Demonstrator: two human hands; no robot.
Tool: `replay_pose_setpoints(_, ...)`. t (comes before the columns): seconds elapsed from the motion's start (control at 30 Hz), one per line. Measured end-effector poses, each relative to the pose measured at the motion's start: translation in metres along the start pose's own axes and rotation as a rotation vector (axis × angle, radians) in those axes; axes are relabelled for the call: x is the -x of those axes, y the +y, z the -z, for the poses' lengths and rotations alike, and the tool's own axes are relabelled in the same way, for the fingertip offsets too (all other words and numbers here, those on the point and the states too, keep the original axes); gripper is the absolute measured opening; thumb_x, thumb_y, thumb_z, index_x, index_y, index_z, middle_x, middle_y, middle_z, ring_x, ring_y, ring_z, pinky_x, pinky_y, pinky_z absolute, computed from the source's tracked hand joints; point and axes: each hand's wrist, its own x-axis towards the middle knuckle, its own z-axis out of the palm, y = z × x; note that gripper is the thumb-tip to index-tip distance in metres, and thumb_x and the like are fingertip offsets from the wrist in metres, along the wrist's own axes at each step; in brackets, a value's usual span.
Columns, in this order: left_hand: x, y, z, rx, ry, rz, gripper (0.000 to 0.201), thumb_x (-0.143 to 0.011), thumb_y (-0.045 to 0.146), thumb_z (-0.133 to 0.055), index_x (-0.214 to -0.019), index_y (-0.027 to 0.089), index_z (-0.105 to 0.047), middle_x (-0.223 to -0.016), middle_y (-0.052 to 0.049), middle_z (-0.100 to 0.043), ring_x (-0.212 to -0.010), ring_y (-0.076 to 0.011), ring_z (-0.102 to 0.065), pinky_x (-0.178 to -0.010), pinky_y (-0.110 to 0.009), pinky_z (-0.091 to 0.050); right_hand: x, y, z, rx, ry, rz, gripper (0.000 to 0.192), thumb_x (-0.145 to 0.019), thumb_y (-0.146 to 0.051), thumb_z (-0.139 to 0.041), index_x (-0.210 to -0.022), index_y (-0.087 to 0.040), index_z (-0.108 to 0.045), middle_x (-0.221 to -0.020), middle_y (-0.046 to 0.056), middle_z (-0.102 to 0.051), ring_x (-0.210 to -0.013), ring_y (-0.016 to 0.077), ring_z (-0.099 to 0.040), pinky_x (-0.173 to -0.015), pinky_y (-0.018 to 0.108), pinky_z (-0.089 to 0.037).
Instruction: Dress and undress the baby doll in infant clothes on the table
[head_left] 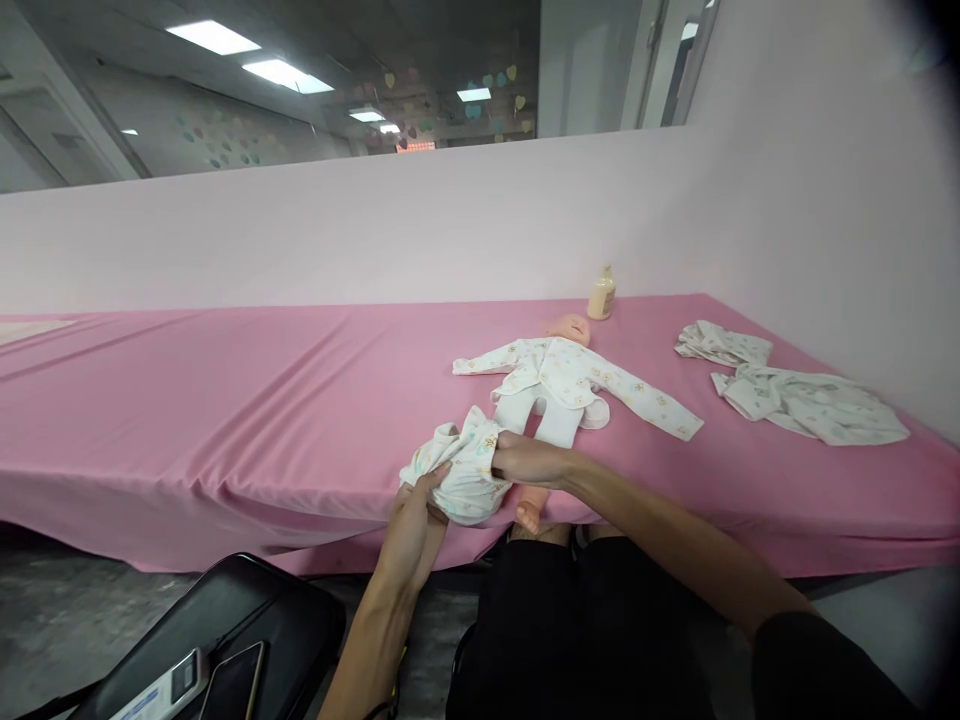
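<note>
Low at the left, a black chair stands off the table's near edge with a smartphone lying on its seat. Above it, a pink-covered table runs the width of the frame, its cloth rippled in long folds. At the near edge, right of centre, the person's left hand reaches up from below, fingers curled closed on the lower side of a bunched pair of printed baby trousers. The right hand meets it from the other side, fingers pinched shut on the same garment's upper right part, so the cloth is held between both hands just over the table's edge. Directly behind, a baby doll lies on its back in a printed white jacket, sleeves spread, one bare foot poking out below the right hand. A cream bottle stands near the far edge beside the doll's head. Toward the right end, more printed baby clothes lie crumpled, well apart from the doll.
</note>
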Motion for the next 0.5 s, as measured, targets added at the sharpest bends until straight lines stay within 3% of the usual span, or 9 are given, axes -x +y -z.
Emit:
replay_pose_setpoints(0.07, 0.001, 0.000, -0.003, 0.004, 0.017, 0.013, 0.060, -0.087, 0.024, -0.062, -0.144, 0.018, -0.045, -0.129, -0.010, -0.063, -0.122, -0.0249, -0.057, -0.109, -0.037, -0.042, 0.024, -0.007, 0.008, 0.203, -0.146, 0.044, 0.022, -0.085, -0.031, -0.062, -0.100, -0.018, -0.071, -0.091, 0.002, -0.069, -0.093, 0.0200, -0.062, -0.082, 0.032, -0.049)
replay_pose_setpoints(0.23, 0.008, -0.001, -0.014, -0.061, -0.041, 0.084, 0.052, -0.086, 0.025, -0.065, -0.137, 0.017, -0.054, -0.125, -0.010, -0.065, -0.118, -0.0226, -0.060, -0.105, -0.033, -0.044, 0.076, -0.013, 0.001, 0.600, 0.082, 0.318, 0.028, -0.098, -0.032, -0.042, -0.112, -0.023, -0.064, -0.110, 0.004, -0.066, -0.106, 0.0205, -0.060, -0.094, 0.034, -0.045)
replay_pose_setpoints(0.33, 0.012, -0.003, -0.024, -0.189, -0.126, 0.122, 0.048, -0.083, 0.024, -0.069, -0.130, 0.017, -0.060, -0.121, -0.010, -0.067, -0.115, -0.0215, -0.061, -0.102, -0.032, -0.046, 0.084, -0.011, -0.008, 0.813, 0.069, 0.476, 0.030, -0.099, -0.024, -0.037, -0.112, -0.021, -0.064, -0.118, 0.008, -0.063, -0.117, 0.0225, -0.054, -0.105, 0.039, -0.040)
replay_pose_setpoints(0.43, 0.013, -0.004, -0.033, -0.273, -0.122, 0.108, 0.048, -0.080, 0.027, -0.073, -0.125, 0.015, -0.063, -0.115, -0.010, -0.070, -0.111, -0.0219, -0.064, -0.100, -0.032, -0.047, 0.083, -0.009, -0.008, 0.861, 0.029, 0.509, 0.032, -0.099, -0.021, -0.035, -0.110, -0.022, -0.066, -0.118, 0.009, -0.063, -0.121, 0.0226, -0.052, -0.107, 0.041, -0.039)
replay_pose_setpoints(0.5, 0.013, -0.005, -0.035, -0.251, -0.079, 0.092, 0.050, -0.078, 0.029, -0.074, -0.124, 0.013, -0.063, -0.110, -0.012, -0.071, -0.108, -0.0228, -0.065, -0.099, -0.034, -0.048, 0.086, -0.003, -0.002, 0.792, 0.084, 0.477, 0.031, -0.098, -0.024, -0.039, -0.114, -0.024, -0.066, -0.122, 0.007, -0.063, -0.123, 0.0221, -0.052, -0.107, 0.041, -0.040)
